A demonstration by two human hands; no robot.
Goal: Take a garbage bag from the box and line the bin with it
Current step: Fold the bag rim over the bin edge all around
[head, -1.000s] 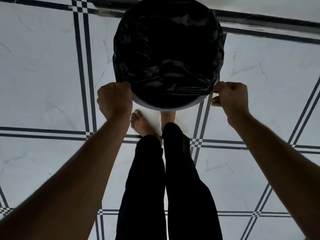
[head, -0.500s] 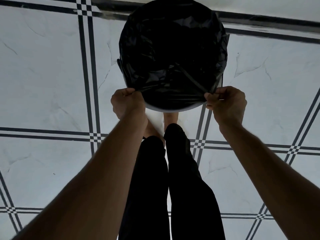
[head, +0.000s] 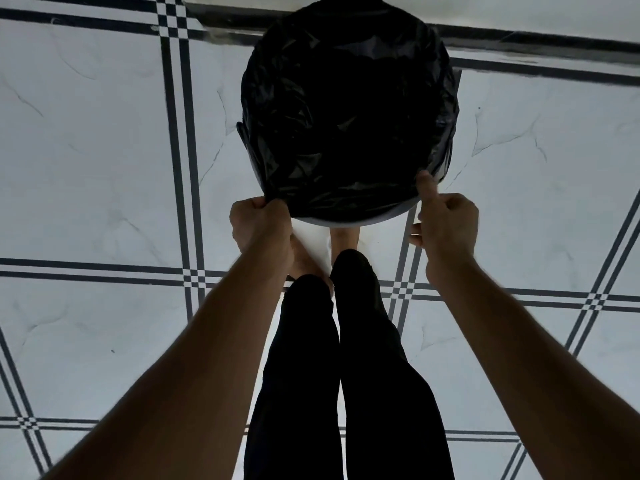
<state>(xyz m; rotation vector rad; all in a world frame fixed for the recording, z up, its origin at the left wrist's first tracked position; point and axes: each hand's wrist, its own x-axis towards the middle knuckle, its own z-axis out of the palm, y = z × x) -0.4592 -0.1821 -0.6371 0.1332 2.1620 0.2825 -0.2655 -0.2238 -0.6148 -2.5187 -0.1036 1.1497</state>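
A black garbage bag (head: 346, 109) is spread over the mouth of a round bin, whose pale near rim (head: 349, 220) shows just below the plastic. My left hand (head: 261, 226) is a closed fist pinching the bag's edge at the near left of the rim. My right hand (head: 445, 225) sits at the near right, thumb raised and pressed against the bag's edge, the other fingers curled. The bin's body is hidden under the bag. No box is in view.
The bin stands on a white marble floor (head: 104, 150) with dark striped grid lines. My legs in black trousers (head: 339, 358) and bare feet stand right behind the bin. A dark strip (head: 540, 39) runs along the far edge.
Both hands have moved inward along the near rim, from the bin's sides toward its front. The bag's edge has been drawn lower over the rim. My right thumb is now raised.
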